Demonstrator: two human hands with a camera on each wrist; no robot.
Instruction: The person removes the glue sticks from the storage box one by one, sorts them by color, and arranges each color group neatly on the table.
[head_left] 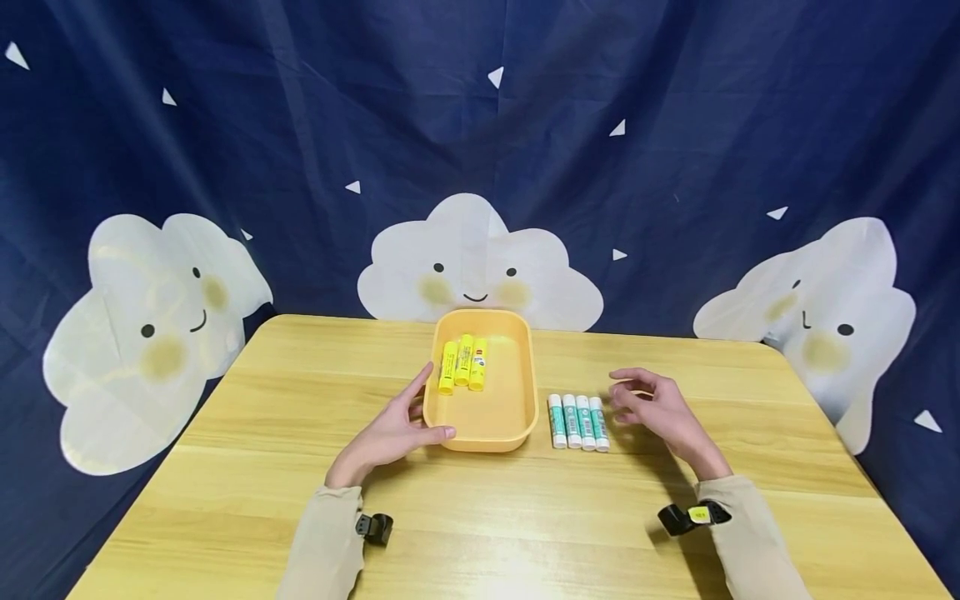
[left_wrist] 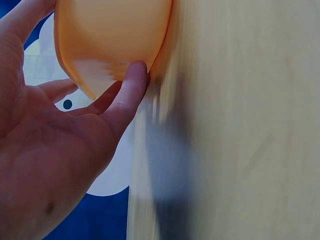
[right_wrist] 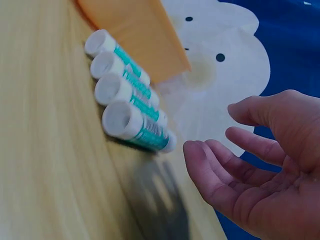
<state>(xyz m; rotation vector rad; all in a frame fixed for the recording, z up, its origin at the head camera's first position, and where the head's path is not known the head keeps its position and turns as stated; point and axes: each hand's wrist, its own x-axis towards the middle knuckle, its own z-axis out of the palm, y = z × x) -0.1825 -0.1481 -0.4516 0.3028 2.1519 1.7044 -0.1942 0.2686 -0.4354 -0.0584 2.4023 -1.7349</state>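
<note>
In the head view my left hand (head_left: 390, 427) holds the near left corner of an orange-yellow plastic tray (head_left: 517, 437), its thumb along the near side and its fingers at the left wall. The left wrist view shows its fingers against the tray's outer wall (left_wrist: 110, 30). Three yellow glue sticks (head_left: 462, 360) lie side by side in the tray's left half. Several white-and-green glue sticks (head_left: 573, 422) lie in a row on the table, right of the tray. Just right of that row hovers my right hand (head_left: 663, 417), fingers loosely bent, apart from the glue sticks (right_wrist: 135, 125) in the right wrist view.
A light wooden table (head_left: 480, 517) lies under everything. Behind its far edge hangs a dark blue curtain (head_left: 420, 100) with white clouds and triangles. Each wrist wears a small black camera (head_left: 375, 528), over beige sleeves (head_left: 322, 542).
</note>
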